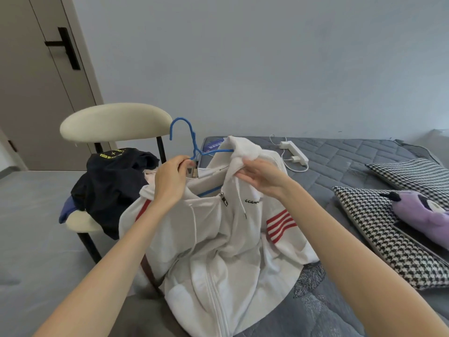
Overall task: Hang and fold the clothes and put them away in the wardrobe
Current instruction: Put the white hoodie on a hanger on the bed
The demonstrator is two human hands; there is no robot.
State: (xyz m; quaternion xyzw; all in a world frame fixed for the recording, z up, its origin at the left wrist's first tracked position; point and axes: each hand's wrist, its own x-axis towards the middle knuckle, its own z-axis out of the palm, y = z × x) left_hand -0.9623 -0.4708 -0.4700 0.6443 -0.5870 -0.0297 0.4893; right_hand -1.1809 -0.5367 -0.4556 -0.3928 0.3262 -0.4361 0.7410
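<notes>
Hoodie (pixel 226 251), head view: white zip-front fleece with red sleeve stripes and thin drawcords, hanging slack from both hands, hem pooled on the grey quilted bed (pixel 352 161). Left hand (pixel 171 178) at the collar, pinching the neck of a thin blue hanger (pixel 188 132), hook upward. Right hand (pixel 261 177) just beside it, gripping the bunched hood. Behind left, dark garment (pixel 109 186) heaped on a cream padded chair (pixel 114 122). Far right, houndstooth pillows (pixel 379 227) and a purple plush (pixel 422 212).
</notes>
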